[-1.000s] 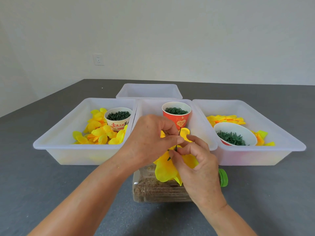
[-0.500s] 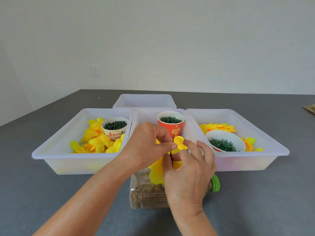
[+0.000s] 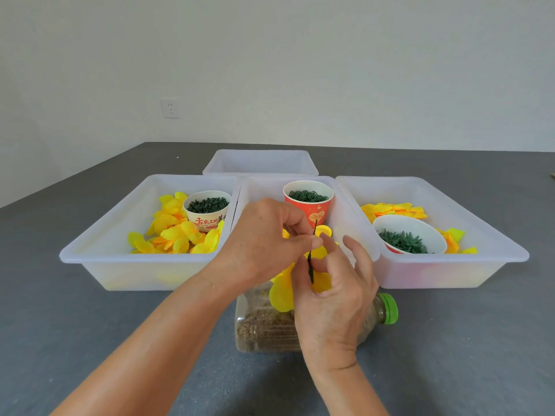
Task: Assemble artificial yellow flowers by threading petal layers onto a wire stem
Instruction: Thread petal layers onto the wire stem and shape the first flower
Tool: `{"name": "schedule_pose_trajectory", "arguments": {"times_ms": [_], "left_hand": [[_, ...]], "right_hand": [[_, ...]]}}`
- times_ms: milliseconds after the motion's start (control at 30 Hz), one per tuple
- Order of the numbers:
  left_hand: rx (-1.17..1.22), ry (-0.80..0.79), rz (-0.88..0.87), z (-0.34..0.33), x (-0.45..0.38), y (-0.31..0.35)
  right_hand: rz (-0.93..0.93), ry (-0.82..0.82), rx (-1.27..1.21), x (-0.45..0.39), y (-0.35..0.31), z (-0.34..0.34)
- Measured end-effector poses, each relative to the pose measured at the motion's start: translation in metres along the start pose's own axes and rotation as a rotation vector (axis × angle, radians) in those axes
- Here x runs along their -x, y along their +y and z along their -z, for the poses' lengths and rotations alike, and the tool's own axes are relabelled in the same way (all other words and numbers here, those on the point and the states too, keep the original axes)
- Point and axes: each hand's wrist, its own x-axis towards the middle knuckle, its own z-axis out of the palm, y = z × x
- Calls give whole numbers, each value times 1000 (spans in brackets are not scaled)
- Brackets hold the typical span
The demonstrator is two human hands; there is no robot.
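Threading step: left hand (image 3: 264, 244) pinches wire stem (image 3: 311, 259), right hand (image 3: 333, 283) grips petal layer (image 3: 283, 291) at 6 o'clock; next, slide petals along.

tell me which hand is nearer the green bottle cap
Right. The right hand sits just left of the green bottle cap, over the bottle. The left hand is farther up and left, pinching the wire stem.

Yellow petals (image 3: 282, 291) hang on a dark green wire stem (image 3: 310, 267). The tabletop (image 3: 60, 325) is dark grey, the trays (image 3: 90, 256) translucent white. One cup (image 3: 312, 213) is red with gold print; the bottle cap (image 3: 389, 309) is bright green.
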Motion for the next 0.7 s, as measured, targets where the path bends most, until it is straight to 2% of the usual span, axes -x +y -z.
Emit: {"name": "schedule_pose_trajectory", "arguments": {"times_ms": [100, 167, 233, 367, 467, 600, 700], "left_hand": [[-2, 7, 9, 0, 0, 1], [2, -3, 14, 1, 1, 2], [-5, -18, 20, 2, 1, 3], [-30, -27, 27, 3, -1, 4], [-12, -27, 37, 3, -1, 3], [-2, -44, 38, 3, -1, 1], [6, -36, 32, 3, -1, 0]], "right_hand": [[-11, -41, -11, 1, -1, 1], [-59, -126, -69, -1, 1, 7], [-148, -310, -182, -10, 8, 17], [-330, -807, -517, -49, 27, 30], [-305, -1018, -534, -68, 32, 27], [-216, -1129, -557, -74, 35, 25], [-171, -1131, -551, -72, 39, 22]]}}
